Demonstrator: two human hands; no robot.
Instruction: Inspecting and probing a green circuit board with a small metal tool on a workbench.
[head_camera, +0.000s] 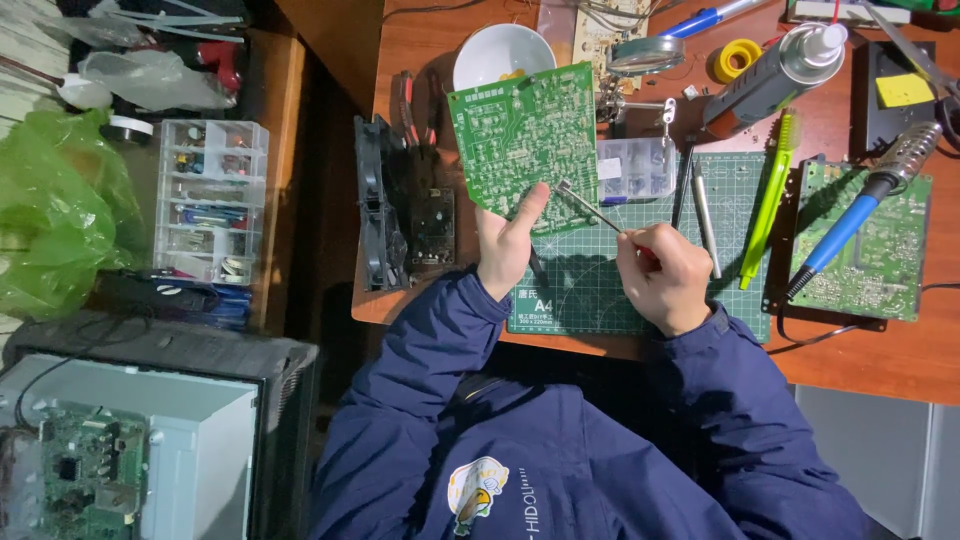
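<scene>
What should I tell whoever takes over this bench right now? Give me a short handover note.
Left hand: holds the green circuit board by its lower edge, tilted up, solder side towards the camera.
Right hand: grips metal tweezers, tips at the board's lower right edge.
Both work above the green cutting mat. The blue-handled soldering iron lies unheld across a second board on the right.
Done: the board is lifted and the tweezers brought to it.
Left: whether the tips hold any part is too small to tell, so check there first.

Circuit board (525, 140) above cutting mat (640, 290), bowl (495, 50) behind it, soldering iron (860, 205) right, parts organizer (210, 200) far left.
</scene>
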